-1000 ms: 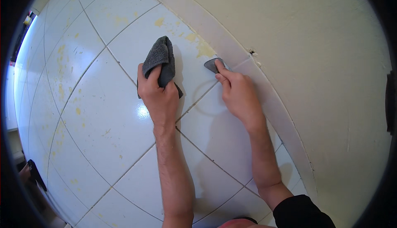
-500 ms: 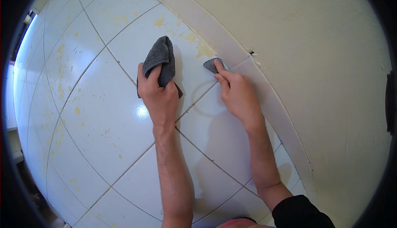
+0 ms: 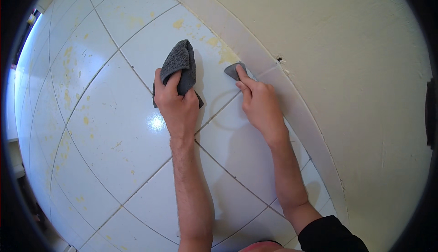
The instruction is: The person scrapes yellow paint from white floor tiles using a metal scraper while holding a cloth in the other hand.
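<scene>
Two bare forearms come in from the lower edge and stretch up across the white tiled floor (image 3: 114,128), the right one leaving a dark sleeve (image 3: 331,233) near the bottom. The left hand (image 3: 175,103) lies palm-down on the tiles, its fingers (image 3: 171,82) curled shut over the lower end of a grey cloth (image 3: 180,67); there is one such cloth, and its long axis runs from the hand up and slightly right, the free bunched end pointing away from the person toward the wall. Just beside it, the right hand (image 3: 260,106) is also palm-down, wrist straight, with its fingers (image 3: 244,79) extended and pressing on one small grey pad (image 3: 234,70), which lies flat on the tile; only its far corner shows beyond the fingertips, pointing up and left, so how the hand grips it cannot be told. The pad sits near a yellow stain (image 3: 226,53) and close to the pale skirting strip (image 3: 255,53). Beyond that rises the cream wall (image 3: 342,69).
</scene>
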Motion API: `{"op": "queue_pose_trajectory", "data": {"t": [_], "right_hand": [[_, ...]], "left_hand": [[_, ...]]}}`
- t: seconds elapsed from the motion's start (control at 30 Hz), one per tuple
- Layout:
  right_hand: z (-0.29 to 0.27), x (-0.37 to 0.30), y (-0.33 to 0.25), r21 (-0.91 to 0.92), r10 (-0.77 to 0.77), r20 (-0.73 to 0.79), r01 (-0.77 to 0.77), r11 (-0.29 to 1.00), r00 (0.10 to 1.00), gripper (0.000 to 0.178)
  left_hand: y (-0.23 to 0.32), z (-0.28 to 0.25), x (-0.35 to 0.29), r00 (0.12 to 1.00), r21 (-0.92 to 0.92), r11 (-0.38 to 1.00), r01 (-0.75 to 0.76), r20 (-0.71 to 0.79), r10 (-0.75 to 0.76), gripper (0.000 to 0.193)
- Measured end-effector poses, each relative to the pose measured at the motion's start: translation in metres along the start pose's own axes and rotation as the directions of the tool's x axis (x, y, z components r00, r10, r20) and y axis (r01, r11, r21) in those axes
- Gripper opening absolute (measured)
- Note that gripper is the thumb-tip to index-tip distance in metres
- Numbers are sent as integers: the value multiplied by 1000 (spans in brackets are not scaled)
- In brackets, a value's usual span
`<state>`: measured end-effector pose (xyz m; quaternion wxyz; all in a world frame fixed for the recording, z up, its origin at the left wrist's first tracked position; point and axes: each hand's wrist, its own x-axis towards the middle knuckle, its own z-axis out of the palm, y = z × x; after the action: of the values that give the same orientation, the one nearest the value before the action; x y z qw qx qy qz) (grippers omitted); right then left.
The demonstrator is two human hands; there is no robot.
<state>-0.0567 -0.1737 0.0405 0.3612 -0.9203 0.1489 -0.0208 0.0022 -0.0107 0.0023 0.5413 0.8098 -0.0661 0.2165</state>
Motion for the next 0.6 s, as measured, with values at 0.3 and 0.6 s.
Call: {"op": "queue_pose_trajectory", "data": {"t": [0.3, 0.6], "right_hand": [[-11, -5, -11, -20, 80, 35, -80, 997, 996, 39], [-7, -6, 1, -87, -6, 2, 6, 996, 1000, 38]], "left_hand": [[0, -1, 0, 999, 37, 999, 18, 28, -19, 28], [-2, 4, -1, 1000, -24, 1000, -1, -17, 1, 26]]}}
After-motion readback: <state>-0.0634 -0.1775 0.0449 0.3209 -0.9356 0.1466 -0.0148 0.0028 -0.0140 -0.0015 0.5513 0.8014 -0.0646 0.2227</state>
